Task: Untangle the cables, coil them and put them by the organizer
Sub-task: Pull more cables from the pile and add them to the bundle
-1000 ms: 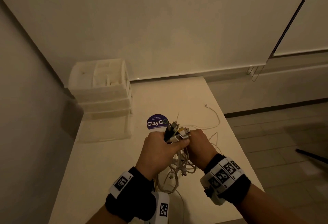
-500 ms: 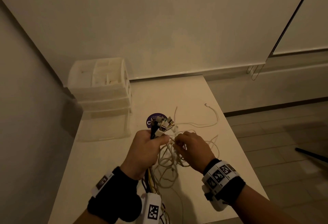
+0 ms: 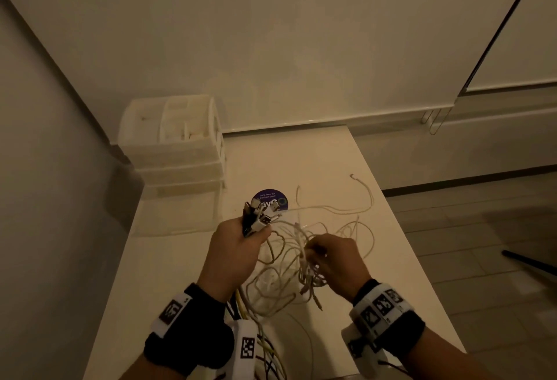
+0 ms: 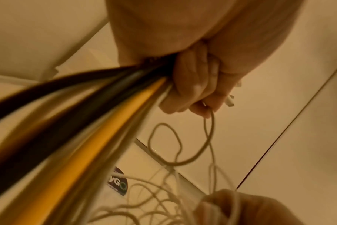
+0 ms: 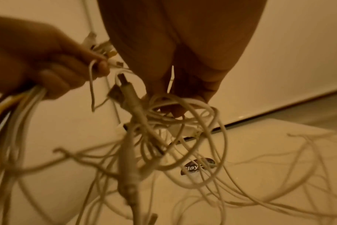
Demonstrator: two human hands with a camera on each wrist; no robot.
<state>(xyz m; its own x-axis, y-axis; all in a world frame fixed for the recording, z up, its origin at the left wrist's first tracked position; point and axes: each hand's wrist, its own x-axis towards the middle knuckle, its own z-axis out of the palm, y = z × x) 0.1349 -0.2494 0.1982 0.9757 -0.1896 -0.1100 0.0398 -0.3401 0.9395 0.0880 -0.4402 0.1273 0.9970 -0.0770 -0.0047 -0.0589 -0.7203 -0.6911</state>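
Observation:
My left hand (image 3: 238, 247) grips a bundle of cables just below their plugs (image 3: 259, 217), which stick up out of the fist. In the left wrist view the fist (image 4: 198, 89) closes round black, yellow and white cables (image 4: 98, 121). My right hand (image 3: 334, 256) pinches a knot of thin white cables (image 3: 301, 262) a little to the right, also seen as a tangle (image 5: 164, 121) under the fingers. Loose loops hang between both hands above the white table (image 3: 187, 274). The white drawer organizer (image 3: 177, 144) stands at the table's back left corner.
A round purple sticker (image 3: 271, 199) lies on the table behind the plugs. One white cable (image 3: 355, 199) trails across the table toward its right edge. Walls close the left and back sides. Tiled floor (image 3: 482, 259) lies beyond the right edge.
My hands have drawn apart: the left keeps the plug bundle, the right has moved right and down with a knot of white cables, and the tangle has spread into open loops.

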